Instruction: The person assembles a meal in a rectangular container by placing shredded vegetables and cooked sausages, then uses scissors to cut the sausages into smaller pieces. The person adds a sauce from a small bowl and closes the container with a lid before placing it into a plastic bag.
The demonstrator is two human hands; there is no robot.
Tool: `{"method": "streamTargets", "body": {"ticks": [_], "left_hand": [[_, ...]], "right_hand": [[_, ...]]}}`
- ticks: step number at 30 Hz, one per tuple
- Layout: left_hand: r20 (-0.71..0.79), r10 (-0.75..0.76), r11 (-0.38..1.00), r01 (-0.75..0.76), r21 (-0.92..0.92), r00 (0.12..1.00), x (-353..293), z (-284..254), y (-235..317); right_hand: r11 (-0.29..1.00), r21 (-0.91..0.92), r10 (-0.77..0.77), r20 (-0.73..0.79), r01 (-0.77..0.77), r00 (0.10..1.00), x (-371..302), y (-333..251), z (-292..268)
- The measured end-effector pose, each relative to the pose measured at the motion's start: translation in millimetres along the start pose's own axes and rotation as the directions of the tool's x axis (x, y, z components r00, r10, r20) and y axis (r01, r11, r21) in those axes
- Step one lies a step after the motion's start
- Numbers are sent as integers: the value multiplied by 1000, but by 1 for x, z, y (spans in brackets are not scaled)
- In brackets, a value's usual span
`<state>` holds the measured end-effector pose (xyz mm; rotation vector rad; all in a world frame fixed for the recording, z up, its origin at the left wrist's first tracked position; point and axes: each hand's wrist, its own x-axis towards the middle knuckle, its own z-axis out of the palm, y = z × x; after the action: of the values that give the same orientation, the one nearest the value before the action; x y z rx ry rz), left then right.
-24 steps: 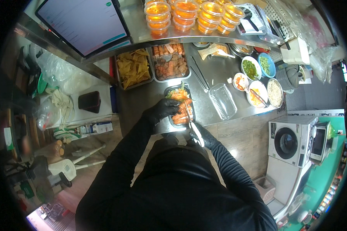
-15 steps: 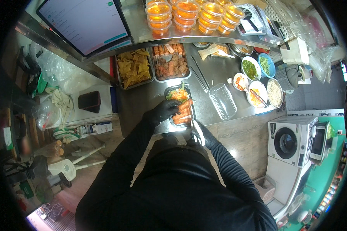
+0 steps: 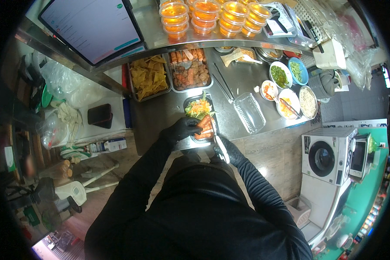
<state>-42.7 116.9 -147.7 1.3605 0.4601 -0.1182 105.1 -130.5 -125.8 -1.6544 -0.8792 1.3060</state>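
A black food tray (image 3: 185, 104) stands at the steel counter's near edge. Shredded vegetables and greens (image 3: 199, 107) fill its far end; browned sausage-like rolls (image 3: 205, 128) lie in its near half. My left hand (image 3: 183, 129), in a black glove, has its fingers closed on a roll at the left side. Gloved in black too, my right hand (image 3: 232, 152) grips white-handled scissors (image 3: 223, 149). Their blades point away from me along the right side of the rolls; whether they touch the meat I cannot tell.
Behind stand a tray of folded yellowish pieces (image 3: 150, 76) and a tray of rolls and meat patties (image 3: 190, 78). To the right lie chopsticks (image 3: 223, 84), a clear plastic lid (image 3: 250, 113) and several bowls, including white noodles (image 3: 307, 103). A shelf (image 3: 203, 42) with stacked sauce cups overhangs the back.
My left hand has drawn slightly left and down, uncovering more of the rolls and vegetables. The scissors remain beside the rolls, with my right hand nearly in place.
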Motion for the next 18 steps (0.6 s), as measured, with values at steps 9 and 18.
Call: {"method": "streamTargets", "body": {"ticks": [9,18], "left_hand": [[-103,-51,998,48,-29,993,-20,4,-12],[-205,-76,992,54,-112,976,-36,-6,18]], "right_hand": [[869,-428,-224,106,248,969,0,26,15],[942,-335,-67,-160,10,985,-19,-4,11]]}}
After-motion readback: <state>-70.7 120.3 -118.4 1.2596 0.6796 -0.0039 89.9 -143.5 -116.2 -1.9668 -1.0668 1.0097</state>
